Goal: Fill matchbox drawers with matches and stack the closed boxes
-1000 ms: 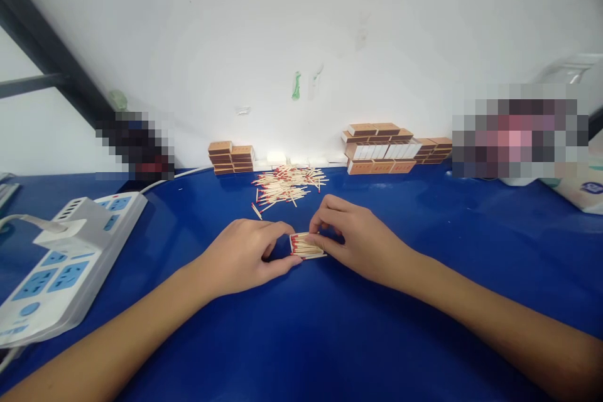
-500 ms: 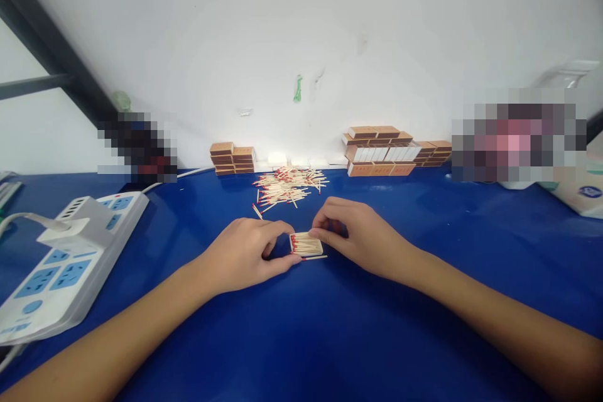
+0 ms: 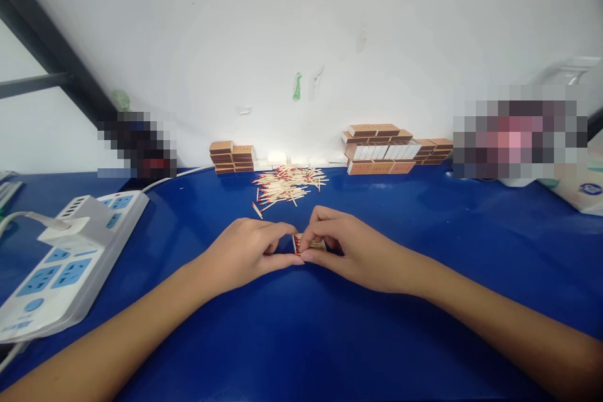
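Note:
My left hand point(image 3: 245, 254) and my right hand point(image 3: 346, 245) meet at the middle of the blue table point(image 3: 306, 339). Between their fingertips sits a small open matchbox tray point(image 3: 298, 244) filled with red-tipped matches. Both hands pinch it, the left at its left end, the right from above and from the right, with its fingers covering most of the tray. A loose pile of matches point(image 3: 287, 185) lies just beyond the hands.
Stacks of brown matchboxes point(image 3: 232, 157) and a larger stack of brown and white boxes point(image 3: 386, 149) line the white wall. A white and blue power strip point(image 3: 61, 260) with a plugged charger lies at the left. A packet point(image 3: 581, 191) sits at the far right.
My right hand has slid left over the tray, so its fingers now cover most of the matches. The single match lying in front of the tray is no longer visible. My left hand has barely moved.

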A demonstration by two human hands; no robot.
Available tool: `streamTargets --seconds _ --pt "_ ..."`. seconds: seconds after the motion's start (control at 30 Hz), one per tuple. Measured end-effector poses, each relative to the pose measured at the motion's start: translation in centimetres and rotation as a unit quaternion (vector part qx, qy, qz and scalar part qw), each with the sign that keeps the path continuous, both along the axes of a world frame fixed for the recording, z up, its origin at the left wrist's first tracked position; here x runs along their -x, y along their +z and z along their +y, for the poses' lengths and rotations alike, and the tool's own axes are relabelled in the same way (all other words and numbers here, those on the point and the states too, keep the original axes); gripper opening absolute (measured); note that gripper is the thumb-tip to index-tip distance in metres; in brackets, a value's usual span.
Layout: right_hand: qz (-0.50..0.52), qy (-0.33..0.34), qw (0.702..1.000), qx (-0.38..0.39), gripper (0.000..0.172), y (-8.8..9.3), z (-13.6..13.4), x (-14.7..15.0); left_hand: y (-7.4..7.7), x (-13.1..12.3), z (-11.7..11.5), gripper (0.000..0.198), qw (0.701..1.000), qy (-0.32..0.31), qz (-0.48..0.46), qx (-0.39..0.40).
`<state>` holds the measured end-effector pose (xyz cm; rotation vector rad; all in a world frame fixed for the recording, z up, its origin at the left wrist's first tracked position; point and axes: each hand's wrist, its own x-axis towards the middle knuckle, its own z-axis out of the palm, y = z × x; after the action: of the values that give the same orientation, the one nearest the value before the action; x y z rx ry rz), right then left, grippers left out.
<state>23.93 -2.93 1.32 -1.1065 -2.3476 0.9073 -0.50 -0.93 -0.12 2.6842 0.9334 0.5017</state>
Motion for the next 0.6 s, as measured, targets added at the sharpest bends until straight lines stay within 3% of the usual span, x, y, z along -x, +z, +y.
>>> streamTargets --seconds 0.2,0.5,0.6 --pt "0.020 -0.013 1.000 -0.001 0.012 0.0 -0.4 0.3 -0.4 0.1 0.2 0.041 1.000 -0.007 -0.015 -0.027" --pt "0.015 -0.054 0.987 -0.153 0.014 0.1 0.4 -0.6 -0.2 0.3 0.4 0.033 0.999 0.038 -0.023 -0.020" --pt "-0.023 -0.042 0.993 -0.108 0.012 0.5 0.9 -1.5 0.0 0.6 0.8 0.032 0.997 0.076 -0.026 -0.011"
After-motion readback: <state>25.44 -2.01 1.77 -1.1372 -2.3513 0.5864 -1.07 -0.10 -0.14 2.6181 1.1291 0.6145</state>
